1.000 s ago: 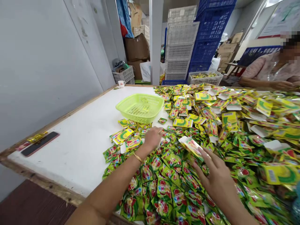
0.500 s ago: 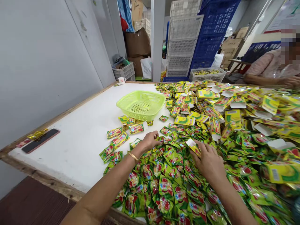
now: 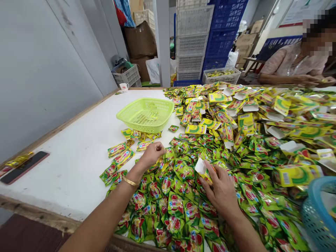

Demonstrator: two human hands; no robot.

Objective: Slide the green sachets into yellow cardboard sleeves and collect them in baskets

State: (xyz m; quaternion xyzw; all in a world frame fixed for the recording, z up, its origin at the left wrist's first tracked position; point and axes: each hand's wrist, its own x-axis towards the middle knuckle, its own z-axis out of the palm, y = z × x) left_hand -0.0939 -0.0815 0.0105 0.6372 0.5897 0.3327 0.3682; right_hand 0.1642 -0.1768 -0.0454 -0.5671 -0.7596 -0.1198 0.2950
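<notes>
My right hand [image 3: 220, 187] is closed around a small yellow box [image 3: 206, 172], whose white open flap points to the upper left. My left hand [image 3: 152, 154] wears a gold bracelet and has its fingers pinched together, with a green packet [image 3: 170, 154] at the fingertips. Below both hands spreads a heap of green packets [image 3: 176, 203] with red watermelon pictures. Just left of my left hand lie a few filled yellow-and-green boxes [image 3: 123, 157] on the white table [image 3: 81, 168]. Beyond it is a light green basket [image 3: 144, 127].
More yellow boxes [image 3: 245, 122] are piled at the right and back. A blue basket [image 3: 319, 206] stands at the right edge, a phone [image 3: 25, 168] at the left, a cup [image 3: 124, 86] at the far corner. Across the table a person [image 3: 288, 68] sits. Crates [image 3: 194, 43] are stacked behind.
The view has swung right, bringing the blue basket into sight. My right hand has drawn the yellow box slightly nearer to me. My left hand stays over the near heap, fingers pinched.
</notes>
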